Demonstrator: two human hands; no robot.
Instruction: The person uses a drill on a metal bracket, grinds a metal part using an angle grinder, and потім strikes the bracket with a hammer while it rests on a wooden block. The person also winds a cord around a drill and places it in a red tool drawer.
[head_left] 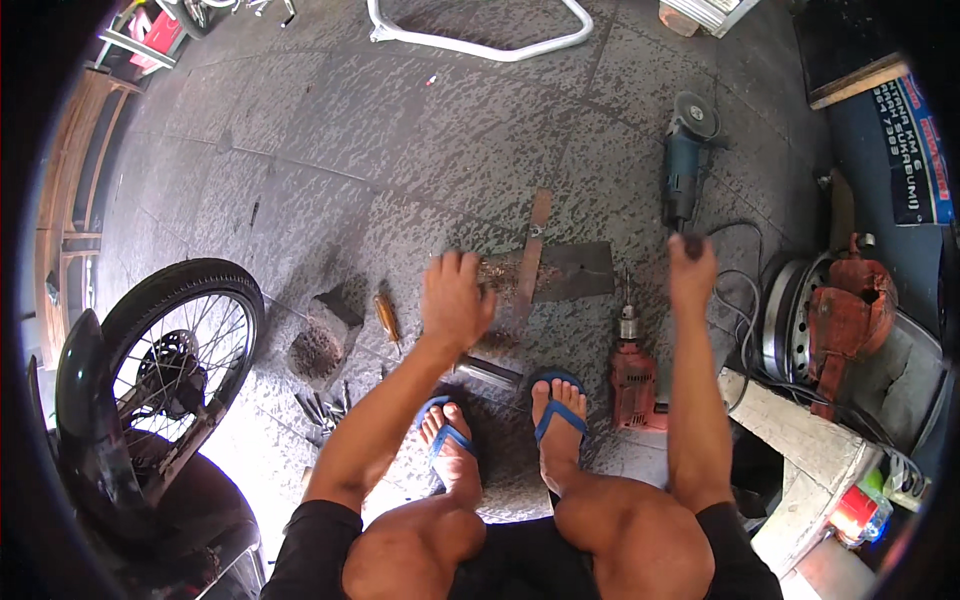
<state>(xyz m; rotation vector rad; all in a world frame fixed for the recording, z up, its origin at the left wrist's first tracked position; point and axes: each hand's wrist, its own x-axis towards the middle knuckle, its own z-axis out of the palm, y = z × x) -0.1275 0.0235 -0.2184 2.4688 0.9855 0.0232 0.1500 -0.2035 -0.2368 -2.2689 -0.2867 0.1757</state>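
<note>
My left hand (456, 298) rests at the left end of a dark metal plate (575, 270), its fingers bent and apart. A narrow rusty strip (540, 205) crosses the plate, which carries shavings. My right hand (691, 270) is closed around something dark that I cannot make out, just below the teal angle grinder (682, 170) and its cord. A red drill (634, 385) lies below the plate, bit pointing up the view. A yellow-handled screwdriver (387, 318) lies left of my left hand; a metal cylinder (486, 372) is below that hand.
A spoked wheel (175, 365) and dark fender stand at left; a concrete block (322, 340) lies beside them. A red machine (845, 310) and white wooden ledge (800, 425) are at right. A white tubular frame (500, 50) lies at the top, a wooden rack (70, 200) at far left.
</note>
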